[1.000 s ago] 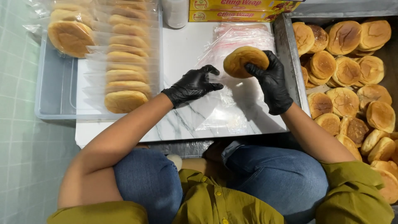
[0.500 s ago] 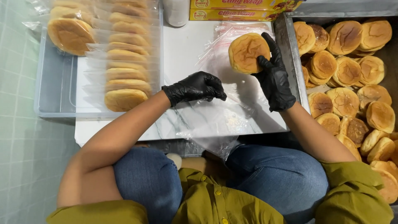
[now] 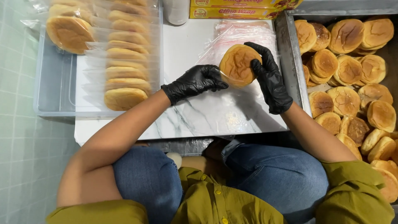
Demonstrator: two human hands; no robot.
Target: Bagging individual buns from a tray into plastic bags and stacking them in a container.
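Observation:
My right hand, in a black glove, holds a round golden bun upright on its edge above the white marble board. My left hand, also black-gloved, pinches a clear plastic bag at the bun's lower left edge. The bag's film hangs down from the bun over the board. A stack of clear empty bags lies flat just behind the bun.
A metal tray on the right holds several unwrapped buns. A clear bin on the left holds a row of bagged buns. Yellow boxes and a white cup stand at the back.
The bun went from lying across my right fingers to upright, then slightly down and left. My left hand has closed up to it and taken the bag's edge.

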